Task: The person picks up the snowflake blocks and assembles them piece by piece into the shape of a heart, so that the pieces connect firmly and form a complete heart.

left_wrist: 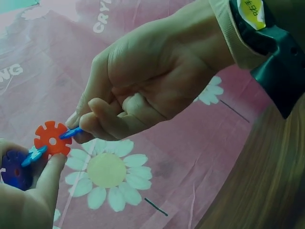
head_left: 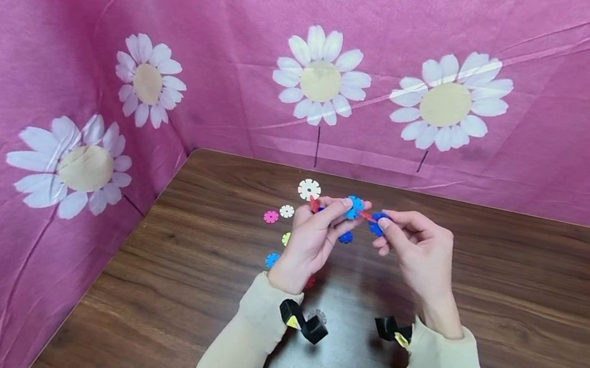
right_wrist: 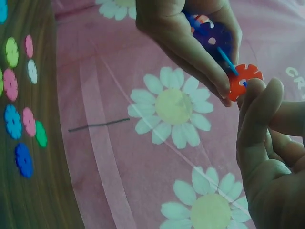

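Both hands are raised above the table, joined by a chain of notched plastic discs. My left hand [head_left: 309,242] holds its left part, with the thumb on a light blue disc [head_left: 355,209]. An orange-red disc [left_wrist: 52,141] is slotted between that one and a dark blue disc [head_left: 378,224]. My right hand [head_left: 428,247] pinches the dark blue disc between thumb and fingers. Another dark blue disc [right_wrist: 213,42] lies within the left hand, joined to the light blue one. A red piece [head_left: 314,204] juts out on the left hand's far side; its joint is hidden.
Loose discs lie on the brown wooden table [head_left: 525,317]: a large white one [head_left: 308,190], a small white one [head_left: 287,211], a pink one [head_left: 270,217], a blue one [head_left: 272,261] and several more. A flowered pink cloth [head_left: 231,74] hangs behind and at left.
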Tool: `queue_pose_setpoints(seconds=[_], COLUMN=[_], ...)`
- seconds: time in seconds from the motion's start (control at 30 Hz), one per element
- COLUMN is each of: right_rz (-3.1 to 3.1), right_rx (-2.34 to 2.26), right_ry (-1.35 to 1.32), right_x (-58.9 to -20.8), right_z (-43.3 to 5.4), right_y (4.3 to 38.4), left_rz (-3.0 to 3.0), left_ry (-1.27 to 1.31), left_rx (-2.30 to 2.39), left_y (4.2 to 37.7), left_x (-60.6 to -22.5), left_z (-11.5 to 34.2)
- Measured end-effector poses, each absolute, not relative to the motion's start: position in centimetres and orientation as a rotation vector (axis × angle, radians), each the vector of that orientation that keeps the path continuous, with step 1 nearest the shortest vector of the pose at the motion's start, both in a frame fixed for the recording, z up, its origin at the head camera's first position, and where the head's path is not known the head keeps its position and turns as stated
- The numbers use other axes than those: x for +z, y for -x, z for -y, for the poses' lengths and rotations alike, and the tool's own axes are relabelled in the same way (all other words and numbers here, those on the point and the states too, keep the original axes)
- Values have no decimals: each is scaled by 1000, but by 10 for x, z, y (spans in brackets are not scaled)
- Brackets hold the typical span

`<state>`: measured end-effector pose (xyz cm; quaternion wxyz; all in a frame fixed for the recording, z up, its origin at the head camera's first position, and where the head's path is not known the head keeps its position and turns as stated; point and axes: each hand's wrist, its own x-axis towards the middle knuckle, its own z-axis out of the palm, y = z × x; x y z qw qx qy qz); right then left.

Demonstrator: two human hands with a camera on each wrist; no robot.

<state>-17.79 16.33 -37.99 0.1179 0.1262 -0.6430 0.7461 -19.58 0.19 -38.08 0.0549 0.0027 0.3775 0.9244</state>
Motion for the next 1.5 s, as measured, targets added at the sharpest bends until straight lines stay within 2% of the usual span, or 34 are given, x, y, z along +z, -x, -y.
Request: queue_pose_setpoints(seconds=[0.4, 0.67, 1.5], right_rz=[1817, 1829, 1910], right_rx=[2281, 2309, 2272], right_ry=[-271, -392, -227], right_x=[-380, -380, -378], right_z=[-160, -164, -162], right_y=[179, 180, 182], left_rz=[-1121, -1058, -1067], left_ry=[-24, -33, -59], left_rx=[2760, 2757, 2768], left_y=[200, 203, 206], left_x=[-385, -382, -382], left_z=[0, 6, 11])
